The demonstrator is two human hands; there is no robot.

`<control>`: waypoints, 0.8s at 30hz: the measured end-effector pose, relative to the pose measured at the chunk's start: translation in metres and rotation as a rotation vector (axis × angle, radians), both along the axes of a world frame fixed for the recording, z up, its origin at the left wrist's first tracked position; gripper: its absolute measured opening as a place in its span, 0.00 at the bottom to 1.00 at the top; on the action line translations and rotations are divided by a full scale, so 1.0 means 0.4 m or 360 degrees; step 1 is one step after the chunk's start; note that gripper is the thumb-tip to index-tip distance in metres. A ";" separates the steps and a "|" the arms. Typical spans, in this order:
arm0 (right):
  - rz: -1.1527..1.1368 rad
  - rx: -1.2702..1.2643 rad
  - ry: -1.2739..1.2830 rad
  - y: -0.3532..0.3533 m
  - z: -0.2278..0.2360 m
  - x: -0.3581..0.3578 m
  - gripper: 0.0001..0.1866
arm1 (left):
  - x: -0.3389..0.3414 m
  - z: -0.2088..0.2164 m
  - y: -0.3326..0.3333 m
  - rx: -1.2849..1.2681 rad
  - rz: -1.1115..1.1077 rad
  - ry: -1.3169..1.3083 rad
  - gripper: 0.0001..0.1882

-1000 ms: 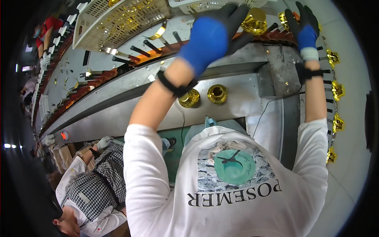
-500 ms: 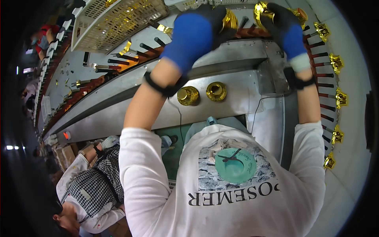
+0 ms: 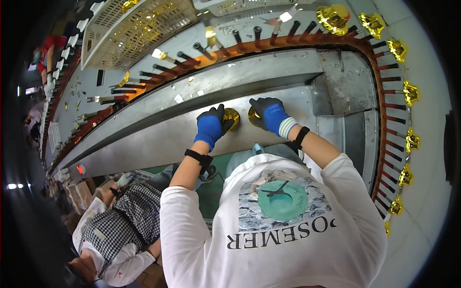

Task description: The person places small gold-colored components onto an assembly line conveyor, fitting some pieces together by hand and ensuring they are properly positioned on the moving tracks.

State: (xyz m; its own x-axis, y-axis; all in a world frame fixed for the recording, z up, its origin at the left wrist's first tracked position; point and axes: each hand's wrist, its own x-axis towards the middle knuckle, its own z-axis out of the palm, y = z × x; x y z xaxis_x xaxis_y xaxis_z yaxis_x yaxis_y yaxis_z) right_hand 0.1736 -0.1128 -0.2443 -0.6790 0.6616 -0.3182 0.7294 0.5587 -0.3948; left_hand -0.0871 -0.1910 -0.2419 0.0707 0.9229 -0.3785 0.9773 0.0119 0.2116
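Note:
Two shiny gold bell-shaped pieces stand side by side on the metal ledge in front of me. My left hand (image 3: 211, 125), in a blue and black work glove, is closed round the side of the left gold piece (image 3: 232, 119). The right gold piece (image 3: 254, 115) is partly covered by my right hand (image 3: 270, 116), gloved alike, with its fingers curled round it. Beyond the ledge runs a curved conveyor (image 3: 249, 50) with upright black-tipped spindles. A larger flared gold piece (image 3: 333, 20) sits on it at the upper right.
More gold pieces (image 3: 411, 93) hang on spindles down the conveyor's right side. A pale plastic crate (image 3: 139, 36) with gold pieces stands at the upper left. A co-worker in a checked apron (image 3: 117, 235) is at my lower left. Foil scraps lie beyond the ledge.
Both hands have come down from the conveyor, where they were at gold pieces, to the two gold pieces on the ledge. The conveyor's spindles and pieces have shifted along.

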 end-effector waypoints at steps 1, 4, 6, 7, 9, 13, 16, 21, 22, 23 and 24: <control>-0.0004 0.0010 -0.0001 0.007 0.033 0.016 0.34 | 0.008 0.018 0.003 0.0010 -0.0004 -0.0001 0.38; -0.0078 0.0472 0.0867 0.070 0.135 0.140 0.43 | 0.048 0.112 0.042 0.0585 -0.0176 -0.0074 0.43; -0.0250 0.0927 0.0879 0.176 0.315 0.225 0.38 | 0.102 0.217 0.102 0.0913 -0.0297 -0.0360 0.42; -0.0329 0.1417 0.0510 0.268 0.287 0.348 0.33 | 0.155 0.311 0.165 0.1000 -0.0457 -0.0507 0.39; -0.0637 0.1951 0.0829 0.449 0.466 0.385 0.29 | 0.237 0.429 0.269 0.1394 -0.0652 -0.0511 0.37; -0.0461 0.1335 -0.0045 0.763 0.447 0.842 0.30 | 0.476 0.573 0.546 0.1708 -0.0776 -0.0750 0.27; -0.0864 0.1166 0.0756 0.618 0.458 0.426 0.29 | 0.409 0.548 0.615 0.1462 -0.0523 -0.0554 0.21; -0.0890 0.1200 0.0666 0.483 0.504 0.370 0.24 | 0.356 0.545 0.541 0.1047 -0.0631 -0.0260 0.28; -0.0687 0.1274 0.0647 0.453 0.536 0.338 0.23 | 0.307 0.488 0.531 0.1594 -0.0642 -0.0508 0.25; -0.0591 0.1487 0.0675 0.420 0.523 0.364 0.25 | 0.310 0.534 0.474 0.1580 -0.0566 -0.0449 0.26; -0.0626 0.1325 0.0720 0.402 0.521 0.376 0.26 | 0.285 0.552 0.405 0.1531 -0.0506 -0.0635 0.24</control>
